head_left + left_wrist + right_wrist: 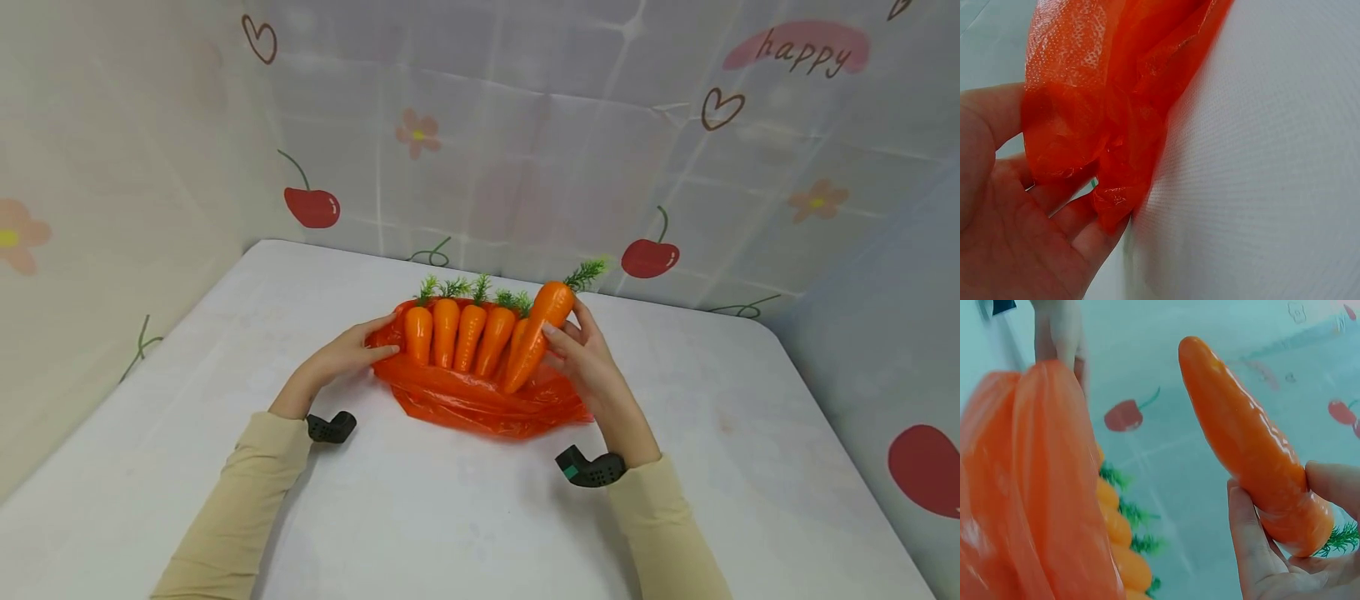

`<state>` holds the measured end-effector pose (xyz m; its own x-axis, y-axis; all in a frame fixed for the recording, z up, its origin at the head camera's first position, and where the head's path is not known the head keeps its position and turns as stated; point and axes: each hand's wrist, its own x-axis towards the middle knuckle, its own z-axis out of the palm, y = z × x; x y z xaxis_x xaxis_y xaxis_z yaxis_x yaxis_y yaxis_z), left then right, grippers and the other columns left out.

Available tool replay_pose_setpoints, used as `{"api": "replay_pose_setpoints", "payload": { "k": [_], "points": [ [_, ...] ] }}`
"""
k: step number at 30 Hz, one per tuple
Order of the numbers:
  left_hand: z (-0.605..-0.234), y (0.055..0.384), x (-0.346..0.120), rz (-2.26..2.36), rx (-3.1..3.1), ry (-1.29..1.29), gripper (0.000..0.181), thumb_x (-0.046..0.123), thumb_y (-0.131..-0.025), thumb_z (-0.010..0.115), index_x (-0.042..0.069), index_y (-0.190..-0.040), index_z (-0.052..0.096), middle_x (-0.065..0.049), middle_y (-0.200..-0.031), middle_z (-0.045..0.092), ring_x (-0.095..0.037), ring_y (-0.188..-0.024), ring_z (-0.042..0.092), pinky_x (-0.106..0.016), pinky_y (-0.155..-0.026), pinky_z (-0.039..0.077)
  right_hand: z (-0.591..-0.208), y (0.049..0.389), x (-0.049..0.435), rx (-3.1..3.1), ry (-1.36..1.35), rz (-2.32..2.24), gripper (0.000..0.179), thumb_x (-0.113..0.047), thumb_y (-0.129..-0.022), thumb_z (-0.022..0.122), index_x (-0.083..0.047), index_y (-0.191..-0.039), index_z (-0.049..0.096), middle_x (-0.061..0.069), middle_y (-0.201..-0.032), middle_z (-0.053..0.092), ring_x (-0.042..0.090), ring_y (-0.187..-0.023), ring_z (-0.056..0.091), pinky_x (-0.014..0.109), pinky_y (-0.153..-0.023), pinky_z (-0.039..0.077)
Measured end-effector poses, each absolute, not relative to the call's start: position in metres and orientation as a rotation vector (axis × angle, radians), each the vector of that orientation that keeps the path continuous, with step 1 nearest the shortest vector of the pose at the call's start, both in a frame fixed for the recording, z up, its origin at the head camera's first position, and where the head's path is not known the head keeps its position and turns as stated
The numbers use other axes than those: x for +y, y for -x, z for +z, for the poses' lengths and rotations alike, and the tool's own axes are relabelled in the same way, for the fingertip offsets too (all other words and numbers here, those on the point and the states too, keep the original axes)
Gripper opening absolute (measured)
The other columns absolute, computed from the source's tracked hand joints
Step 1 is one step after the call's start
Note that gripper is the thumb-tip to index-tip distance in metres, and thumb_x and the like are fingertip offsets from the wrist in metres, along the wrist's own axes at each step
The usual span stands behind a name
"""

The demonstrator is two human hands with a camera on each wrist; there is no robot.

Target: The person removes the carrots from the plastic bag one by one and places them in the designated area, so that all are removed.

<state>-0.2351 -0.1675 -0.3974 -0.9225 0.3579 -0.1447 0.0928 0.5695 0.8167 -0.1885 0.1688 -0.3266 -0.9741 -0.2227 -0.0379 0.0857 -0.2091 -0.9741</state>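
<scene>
My right hand (591,360) grips a glossy orange toy carrot (542,333) by its thick top, thumb on one side and fingers on the other. The carrot slants above the others with its green leaves pointing up and right; in the right wrist view the same carrot (1244,437) stands clear of the bag. A red plastic bag (480,408) lies spread on the table, and several carrots (470,333) sit side by side in its mouth, leaves outward. At the bag's left edge, my left hand (347,350) holds the crumpled plastic (1116,150), which hides some fingertips.
The white table (450,517) extends around the bag on all sides. Behind it hangs a pale curtain (510,150) printed with cherries, flowers and hearts. Black devices are strapped to the left wrist (332,427) and right wrist (592,468).
</scene>
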Motion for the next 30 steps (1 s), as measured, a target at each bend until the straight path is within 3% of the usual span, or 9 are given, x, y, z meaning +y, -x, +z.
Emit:
{"api": "replay_pose_setpoints", "payload": {
  "k": [10,20,30],
  "points": [
    [-0.400,0.236,-0.168,1.278,2.505,-0.357,0.066,0.034,-0.087,0.054,0.013,-0.142,0.023,-0.015,-0.143,0.024,-0.034,-0.129,0.019,-0.055,-0.100,0.021,-0.329,0.166,0.130,1.841,0.278,-2.090,0.070,-0.015,-0.088,0.055,-0.020,-0.143,0.012,0.008,-0.136,0.033,0.028,-0.114,0.045,0.038,-0.083,0.047],
    [-0.400,0.235,-0.168,1.276,2.513,-0.360,0.065,0.034,-0.087,0.054,0.013,-0.142,0.024,-0.014,-0.143,0.025,-0.034,-0.129,0.020,-0.055,-0.101,0.019,-0.349,0.150,0.095,1.878,0.177,-1.913,0.084,-0.026,-0.083,0.063,-0.017,-0.144,0.006,0.011,-0.142,0.025,0.028,-0.117,0.044,0.041,-0.084,0.046],
    [-0.401,0.238,-0.168,1.282,2.519,-0.389,0.065,0.031,-0.088,0.054,0.009,-0.141,0.024,-0.016,-0.143,0.023,-0.035,-0.130,0.017,-0.054,-0.102,0.017,-0.376,0.140,0.073,1.859,0.160,-1.831,0.086,-0.035,-0.082,0.063,-0.006,-0.142,0.009,0.017,-0.133,0.038,0.025,-0.110,0.050,0.041,-0.090,0.042]
  ]
}}
